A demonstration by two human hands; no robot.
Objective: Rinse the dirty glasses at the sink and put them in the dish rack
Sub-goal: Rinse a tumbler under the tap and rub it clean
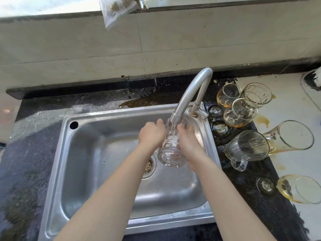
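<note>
A clear ribbed glass (171, 150) is held over the steel sink (83, 153), its mouth up under the spout of the faucet (189, 94), with water running into it. My left hand (152, 134) grips its left side and my right hand (188, 140) grips its right side. On the counter right of the sink lie several dirty glasses with amber residue (240, 113), a clear mug with a handle (246, 148) and a tall glass on its side (293, 136). No dish rack is in view.
The drain strainer (149, 166) sits in the sink bottom below the glass. A brown spill (139, 102) stains the dark counter behind the sink. Another amber-stained glass (298, 188) lies at the right edge. A plastic bag (116, 9) hangs from the ledge above.
</note>
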